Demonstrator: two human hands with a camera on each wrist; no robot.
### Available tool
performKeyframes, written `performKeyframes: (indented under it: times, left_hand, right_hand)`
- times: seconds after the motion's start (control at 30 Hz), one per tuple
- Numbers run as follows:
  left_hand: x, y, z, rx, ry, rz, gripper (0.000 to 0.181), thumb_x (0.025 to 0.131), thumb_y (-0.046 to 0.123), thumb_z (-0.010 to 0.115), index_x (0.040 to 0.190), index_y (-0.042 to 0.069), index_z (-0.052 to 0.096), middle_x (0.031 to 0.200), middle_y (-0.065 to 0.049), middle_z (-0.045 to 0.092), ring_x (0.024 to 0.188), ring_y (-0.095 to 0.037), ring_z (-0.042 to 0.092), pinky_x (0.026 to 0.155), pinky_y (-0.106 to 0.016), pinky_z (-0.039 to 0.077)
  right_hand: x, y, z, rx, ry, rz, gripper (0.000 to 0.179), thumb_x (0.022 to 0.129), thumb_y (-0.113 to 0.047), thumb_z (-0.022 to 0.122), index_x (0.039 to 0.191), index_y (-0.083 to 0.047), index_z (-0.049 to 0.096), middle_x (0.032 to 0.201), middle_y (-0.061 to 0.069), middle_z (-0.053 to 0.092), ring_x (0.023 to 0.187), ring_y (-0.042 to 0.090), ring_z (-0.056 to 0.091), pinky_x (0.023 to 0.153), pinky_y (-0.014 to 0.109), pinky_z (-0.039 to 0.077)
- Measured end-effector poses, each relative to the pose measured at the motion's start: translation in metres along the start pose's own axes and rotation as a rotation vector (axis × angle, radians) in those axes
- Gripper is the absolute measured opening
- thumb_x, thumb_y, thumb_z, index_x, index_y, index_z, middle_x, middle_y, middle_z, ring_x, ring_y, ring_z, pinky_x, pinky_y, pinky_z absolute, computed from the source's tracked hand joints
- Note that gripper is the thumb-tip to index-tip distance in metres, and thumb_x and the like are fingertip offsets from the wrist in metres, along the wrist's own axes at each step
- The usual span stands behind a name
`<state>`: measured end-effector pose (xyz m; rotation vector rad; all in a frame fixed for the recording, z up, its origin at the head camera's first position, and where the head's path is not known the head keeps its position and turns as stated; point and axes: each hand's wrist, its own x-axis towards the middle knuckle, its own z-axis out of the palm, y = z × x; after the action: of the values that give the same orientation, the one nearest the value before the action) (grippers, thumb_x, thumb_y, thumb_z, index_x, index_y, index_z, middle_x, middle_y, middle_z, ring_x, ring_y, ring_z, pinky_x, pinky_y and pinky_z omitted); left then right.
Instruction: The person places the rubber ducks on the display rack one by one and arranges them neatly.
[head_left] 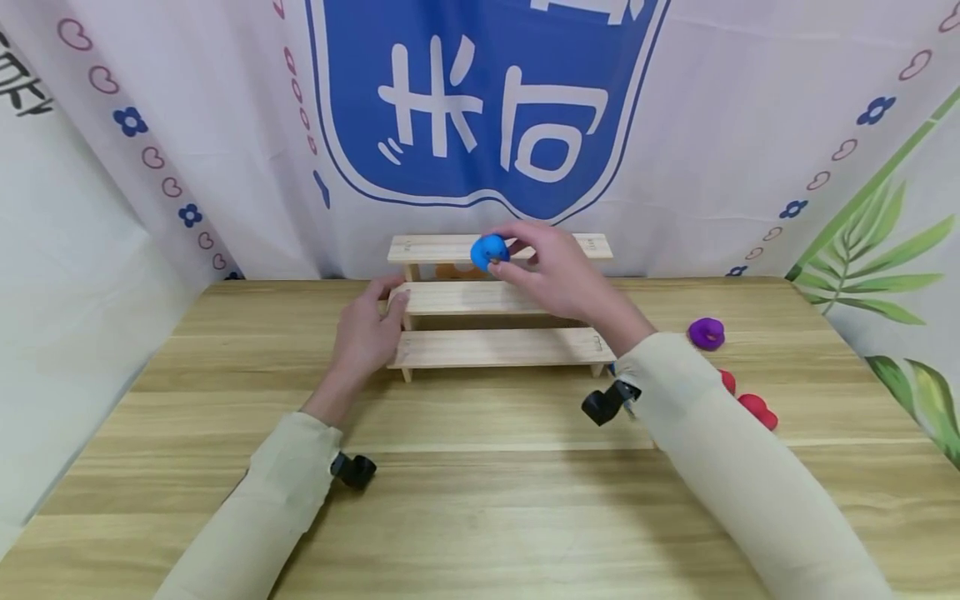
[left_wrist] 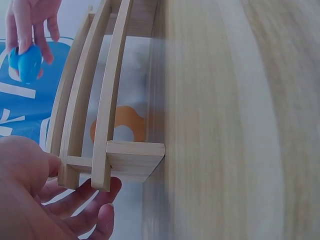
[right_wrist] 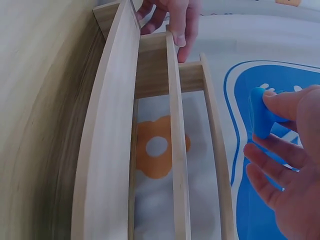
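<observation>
At the left, a person's left hand grips the left end of a three-tier stepped rack of pale bare wood, the thumb against the middle tier and the other fingers bent round the outer end. From this hand the rack's long axis runs sideways to the right, its tiers climbing away from the person.

To the right of the left hand and higher, a bright blue, rounded, smooth toy duck is held up over the top tier. Both wrist views show a gap here: the duck is above the top board, not touching it, and from the head it lines up with about the middle of that board's length. Its round body gives no clear long axis.

The right hand is much the nearer, reaching in from the duck's right; the left is well apart. It pinches the duck between thumb and fingers, the remaining fingers loosely bent and free.

Beyond the right hand, to its right on the wood-grained table, lies a purple rounded toy. Past the right forearm, closer to the person, sit two red rounded toys, one partly hidden by the beige sleeve.
</observation>
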<state>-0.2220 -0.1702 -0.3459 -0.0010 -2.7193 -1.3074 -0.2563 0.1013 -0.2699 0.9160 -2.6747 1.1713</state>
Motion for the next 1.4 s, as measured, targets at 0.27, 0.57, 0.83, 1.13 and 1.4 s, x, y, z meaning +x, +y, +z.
performKeyframes:
  times: [0.27,0.57,0.83,1.13,1.4]
  left_hand:
    - [-0.001,0.000,0.001,0.014,0.017,0.006,0.045,0.114,0.032,0.047,0.156,0.015,0.051,0.151,-0.019,0.058,0.049,-0.008,0.044,0.052,-0.030,0.043]
    - [-0.001,0.000,0.002,0.028,0.028,0.002,0.046,0.114,0.033,0.046,0.156,0.014,0.051,0.150,-0.019,0.059,0.050,-0.011,0.045,0.055,-0.033,0.044]
    - [-0.002,-0.001,0.003,0.038,0.034,0.014,0.046,0.114,0.034,0.044,0.156,0.014,0.051,0.149,-0.019,0.059,0.051,-0.011,0.044,0.059,-0.034,0.044]
    - [0.000,0.000,0.004,0.060,0.038,0.006,0.048,0.114,0.035,0.043,0.157,0.014,0.050,0.150,-0.019,0.060,0.065,-0.020,0.050,0.073,-0.038,0.045]
    - [0.000,0.000,0.004,0.061,0.031,-0.005,0.049,0.115,0.036,0.041,0.158,0.014,0.049,0.150,-0.018,0.059,0.068,-0.024,0.053,0.073,-0.038,0.046]
  right_hand:
    - [0.025,-0.005,0.015,-0.063,-0.047,0.004,0.035,0.106,-0.026,0.066,0.140,-0.015,0.064,0.137,0.002,0.067,0.123,0.022,0.065,0.109,0.042,0.054]
    - [0.048,-0.009,0.031,-0.105,-0.095,0.002,0.036,0.108,-0.028,0.063,0.141,-0.015,0.061,0.136,0.004,0.068,0.118,0.020,0.066,0.108,0.039,0.053]
    - [0.057,-0.011,0.042,-0.113,-0.092,0.025,0.034,0.109,-0.029,0.062,0.140,-0.016,0.060,0.133,0.004,0.070,0.118,0.019,0.066,0.109,0.038,0.053]
    - [0.065,-0.016,0.048,-0.152,-0.090,0.099,0.034,0.110,-0.030,0.058,0.142,-0.018,0.058,0.145,0.003,0.066,0.136,0.025,0.062,0.117,0.043,0.048]
    - [0.067,-0.019,0.055,-0.234,-0.077,0.121,0.035,0.110,-0.034,0.057,0.143,-0.020,0.057,0.144,-0.001,0.067,0.142,0.023,0.058,0.123,0.044,0.040]
